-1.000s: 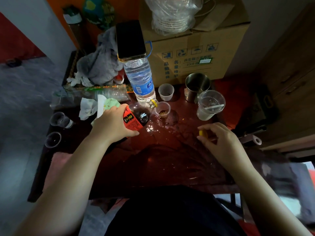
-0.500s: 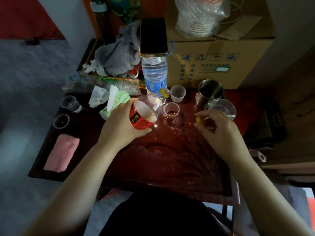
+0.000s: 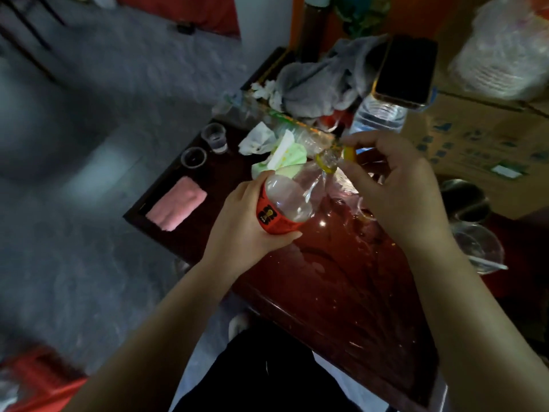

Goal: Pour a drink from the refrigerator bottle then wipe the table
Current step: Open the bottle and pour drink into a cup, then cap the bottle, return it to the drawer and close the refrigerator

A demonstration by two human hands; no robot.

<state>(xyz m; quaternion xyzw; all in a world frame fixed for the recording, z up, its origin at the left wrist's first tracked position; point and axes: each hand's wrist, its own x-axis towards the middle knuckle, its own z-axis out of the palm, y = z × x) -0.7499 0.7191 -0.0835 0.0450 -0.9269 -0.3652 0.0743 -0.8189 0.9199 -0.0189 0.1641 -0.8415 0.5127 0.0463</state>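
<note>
My left hand (image 3: 242, 226) grips a clear plastic bottle with a red label (image 3: 289, 200), held tilted above the dark red table (image 3: 341, 286), its neck pointing up and away. The bottle looks empty. My right hand (image 3: 398, 188) pinches a yellow cap (image 3: 349, 152) right beside the bottle's mouth. Wet patches shine on the table under both hands. A folded pink cloth (image 3: 176, 203) lies at the table's left end.
Two small clear cups (image 3: 214, 137) stand behind the pink cloth. Crumpled tissues (image 3: 277, 150), a grey rag (image 3: 320, 81), a water bottle (image 3: 378, 117) with a phone (image 3: 405, 72) on it, and a cardboard box (image 3: 481, 135) crowd the back. A steel mug (image 3: 465, 200) and plastic cup (image 3: 479, 248) stand right.
The left hand has lifted the bottle off the table and tipped its neck upward. The right hand has brought the yellow cap up to the mouth. The view has swung left.
</note>
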